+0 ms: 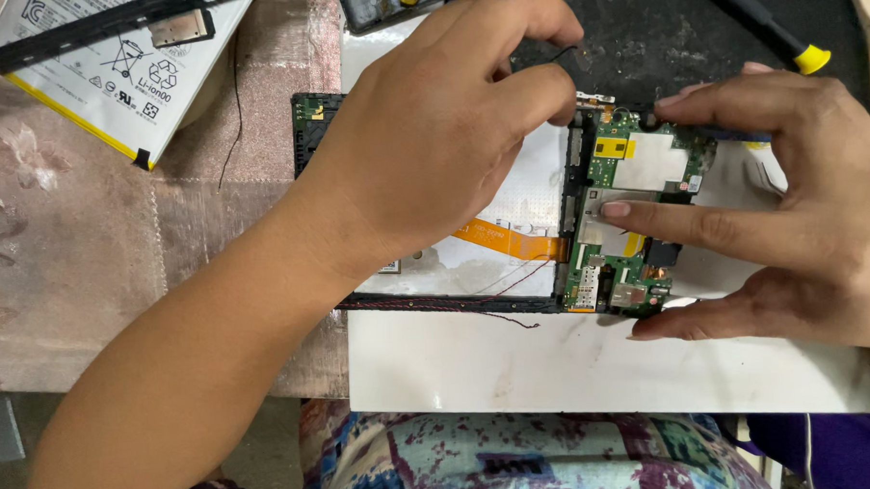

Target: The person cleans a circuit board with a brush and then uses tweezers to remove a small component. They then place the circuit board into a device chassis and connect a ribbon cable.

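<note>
An opened tablet frame [437,300] lies on a white board [603,364], with an orange flat cable [512,242] running to a green circuit board [635,160] at its right end. My left hand [431,139] hovers over the frame and pinches a thin black wire [552,57] between thumb and forefinger. My right hand [800,212] grips the circuit board: its thumb is at the lower edge, a finger presses a metal shield, and other fingers rest along the top edge. A slim dark blue tool [730,134] lies under those upper fingers.
A white flat battery with a yellow edge [111,73] lies at the top left on a pinkish cloth [68,238]. A black screwdriver with a yellow end [765,26] rests on a dark mat at the top right. Another dark device part [398,0] sits at the top centre. A red-black wire [495,315] trails below the frame.
</note>
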